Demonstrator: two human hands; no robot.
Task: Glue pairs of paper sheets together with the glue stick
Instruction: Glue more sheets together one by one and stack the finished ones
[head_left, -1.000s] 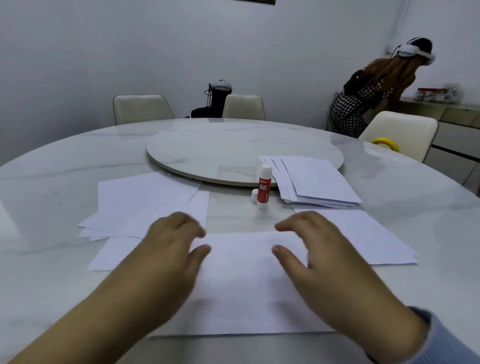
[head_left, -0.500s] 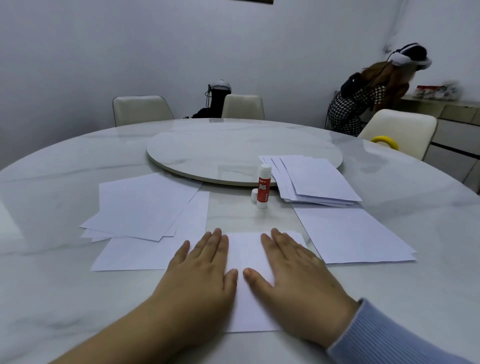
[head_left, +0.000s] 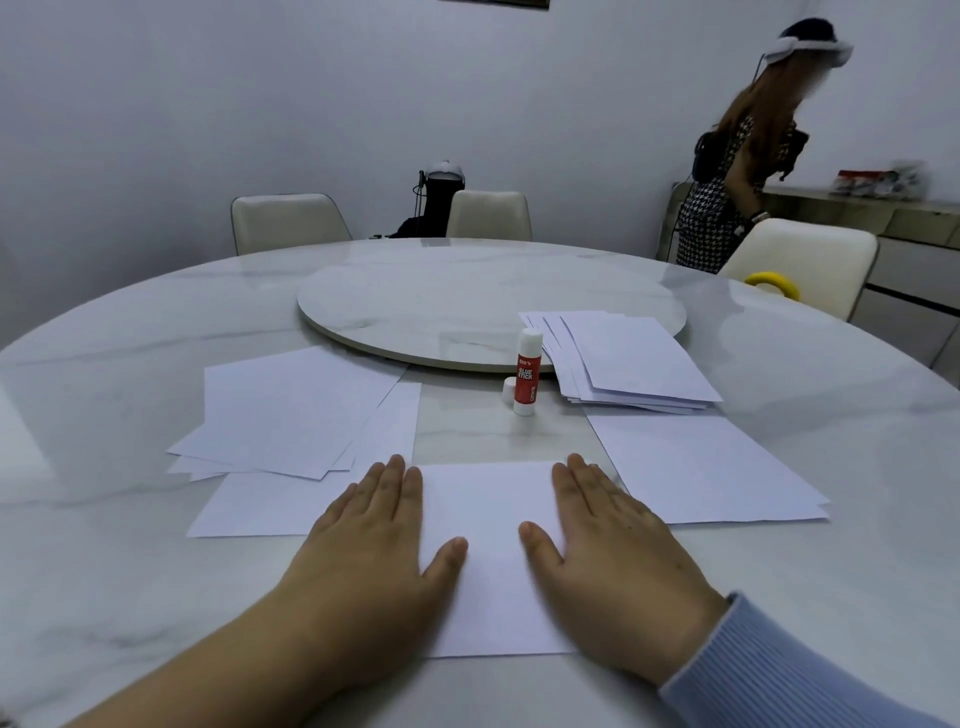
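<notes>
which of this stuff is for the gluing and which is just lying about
For the job: sheet under left hand and right hand; glue stick and its cap; paper stack; loose sheets.

Lying about: yellow ring; chairs; turntable.

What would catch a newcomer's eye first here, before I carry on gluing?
Two flat hands, the left hand and the right hand, press the near sheet at the table's front edge. Just beyond it the red glue stick stands upright with its white cap off beside it. Right of that lies a fanned paper stack, partly on the turntable.
</notes>
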